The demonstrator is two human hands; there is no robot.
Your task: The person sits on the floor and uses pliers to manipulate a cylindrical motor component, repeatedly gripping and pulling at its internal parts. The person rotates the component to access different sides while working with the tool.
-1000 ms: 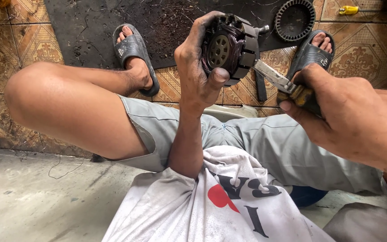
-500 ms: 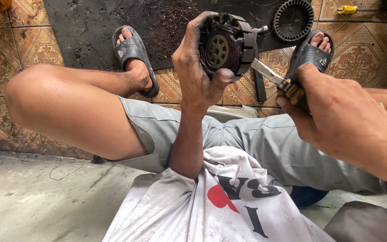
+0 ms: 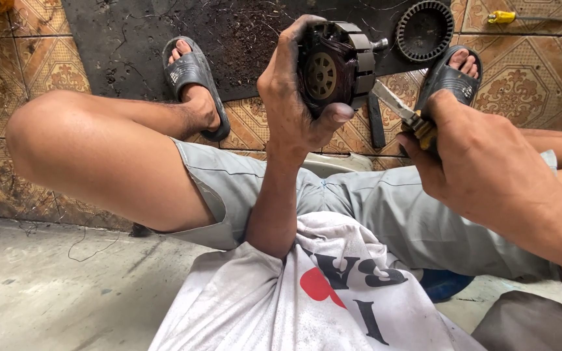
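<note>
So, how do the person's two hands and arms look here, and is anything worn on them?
Both hands are bare, with no gloves, rings or watch in view. The left hand is smeared with dark grime on fingers and thumb; its forearm is bare, with no sleeve. The right hand looks cleaner, and its wrist is bare too.

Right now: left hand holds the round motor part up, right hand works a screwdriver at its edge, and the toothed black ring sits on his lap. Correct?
Not quite. The head view shows the toothed black ring on the dark floor mat by his foot, not his lap. Left hand, motor part, right hand and screwdriver are right.

Both hands [image 3: 294, 104] [image 3: 482, 162] raised, fingers clenched
</note>
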